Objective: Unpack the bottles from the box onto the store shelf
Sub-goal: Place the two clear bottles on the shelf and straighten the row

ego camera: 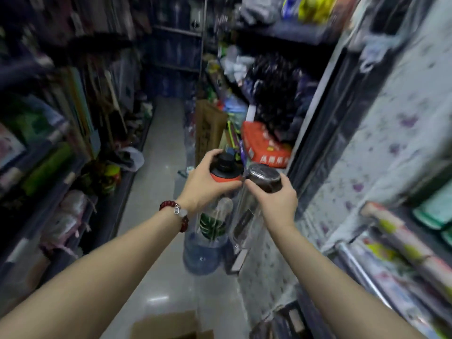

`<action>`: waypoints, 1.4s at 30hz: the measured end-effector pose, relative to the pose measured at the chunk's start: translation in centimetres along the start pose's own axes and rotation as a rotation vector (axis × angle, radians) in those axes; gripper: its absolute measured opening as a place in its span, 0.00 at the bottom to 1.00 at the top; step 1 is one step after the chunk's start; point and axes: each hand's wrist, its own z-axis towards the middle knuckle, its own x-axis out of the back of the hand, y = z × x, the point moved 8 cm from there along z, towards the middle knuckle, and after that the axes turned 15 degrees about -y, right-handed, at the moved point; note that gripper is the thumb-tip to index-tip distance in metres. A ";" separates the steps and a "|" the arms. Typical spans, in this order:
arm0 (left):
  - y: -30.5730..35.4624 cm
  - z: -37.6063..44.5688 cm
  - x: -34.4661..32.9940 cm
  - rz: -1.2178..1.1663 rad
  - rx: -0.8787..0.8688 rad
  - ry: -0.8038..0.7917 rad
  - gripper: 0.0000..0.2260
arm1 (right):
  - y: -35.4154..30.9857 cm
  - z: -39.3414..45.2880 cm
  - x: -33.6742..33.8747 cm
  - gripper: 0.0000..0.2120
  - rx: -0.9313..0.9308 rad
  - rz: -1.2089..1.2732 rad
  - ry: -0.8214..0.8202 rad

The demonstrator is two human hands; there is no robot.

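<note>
My left hand (204, 182) grips the top of a clear bottle (215, 221) that has a black and orange lid and a green leaf print on its side. Beside it, my right hand (277, 204) holds a second clear bottle (247, 221) by its dark lid. Both bottles hang upright in the air at the middle of the view, nearly touching, above the aisle floor. A flap of the cardboard box (168, 326) shows at the bottom edge, below my arms. The picture is motion-blurred.
I stand in a narrow store aisle with packed shelves on the left (56, 167) and right (403, 241). A large blue water jug (203, 255) stands on the floor under the bottles. An orange package (264, 145) and a brown carton (208, 128) sit further along on the right.
</note>
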 end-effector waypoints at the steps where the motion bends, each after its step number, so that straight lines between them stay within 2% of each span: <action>1: 2.6 0.8 0.7 0.007 -0.049 -0.004 0.33 | -2.3 0.6 1.4 0.21 0.029 0.009 0.025; 5: 8.8 3.3 2.3 -0.016 -0.156 -0.059 0.28 | -7.8 1.7 4.5 0.22 0.108 0.002 0.071; 7: 11.5 4.5 2.5 -0.038 -0.214 -0.099 0.26 | -10.3 1.8 6.2 0.20 0.137 -0.011 0.110; 9: 14.1 5.7 2.4 -0.050 -0.263 -0.160 0.24 | -12.4 1.8 7.9 0.17 0.161 -0.006 0.137; 12: 17.1 7.1 1.7 -0.068 -0.329 -0.260 0.23 | -14.6 0.8 9.9 0.19 0.152 0.013 0.172; 19: 24.6 7.4 -3.5 -0.102 -0.455 -0.471 0.22 | -18.2 -4.4 16.9 0.19 0.153 -0.051 0.431; 22: 28.1 5.9 -6.8 -0.122 -0.510 -0.563 0.20 | -19.9 -8.0 20.4 0.21 0.135 -0.129 0.544; 26: 33.9 2.6 -11.1 -0.195 -0.613 -0.693 0.18 | -22.9 -13.7 25.4 0.12 0.106 -0.214 0.689; 28: 36.9 0.7 -13.1 -0.228 -0.665 -0.730 0.18 | -24.6 -16.7 27.5 0.15 0.102 -0.255 0.742; 29: 38.4 -0.2 -14.0 -0.232 -0.685 -0.741 0.19 | -25.3 -18.2 28.7 0.19 0.097 -0.258 0.765; 31: 41.2 -1.9 -16.0 -0.235 -0.721 -0.767 0.24 | -27.0 -21.4 30.8 0.25 0.094 -0.270 0.815; 35: 47.8 -7.4 -19.2 -0.248 -0.842 -0.802 0.37 | -31.1 -28.6 34.8 0.16 0.090 -0.367 0.945; 37: 51.3 -10.6 -20.3 -0.287 -0.887 -0.814 0.32 | -33.3 -32.2 36.9 0.15 0.094 -0.418 1.013; 39: 54.5 -13.0 -21.6 -0.292 -0.945 -0.806 0.28 | -35.3 -35.3 38.9 0.18 0.104 -0.459 1.061; 41: 57.2 -15.3 -22.7 -0.311 -1.022 -0.789 0.32 | -37.1 -37.7 40.6 0.23 0.129 -0.511 1.092; 42: 58.3 -16.4 -23.0 -0.331 -1.046 -0.794 0.31 | -37.9 -38.9 41.5 0.23 0.146 -0.528 1.109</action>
